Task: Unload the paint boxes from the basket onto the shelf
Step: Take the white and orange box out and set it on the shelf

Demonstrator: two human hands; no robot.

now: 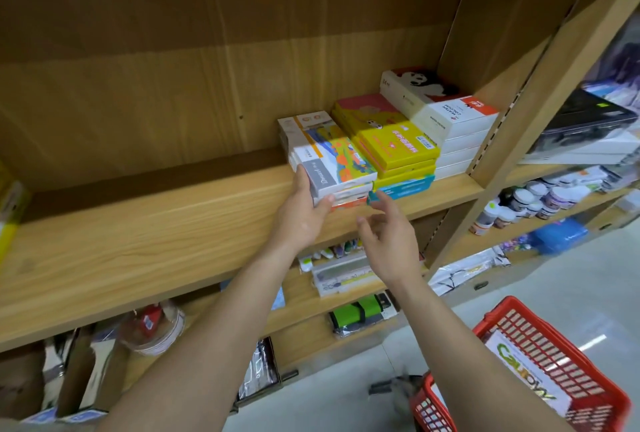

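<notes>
A short stack of white paint boxes with colourful landscape covers [329,158] lies on the wooden shelf [145,234]. My left hand [304,210] grips the stack's near left corner, thumb along its side and fingers under its front. My right hand [388,234] hovers just below the shelf edge, open, fingers spread, touching nothing. To the right lie a stack of yellow and pink boxes over a blue one [391,144] and a taller stack of white panda boxes [446,116]. The red basket [540,362] stands on the floor at lower right, with a white "Cauroya" box [523,369] inside.
The shelf's left half is bare wood, with a yellow item [10,210] at its far left edge. Lower shelves hold paint tubes, a green roll [360,310] and brushes. A neighbouring unit to the right carries small jars [533,203] and a blue box.
</notes>
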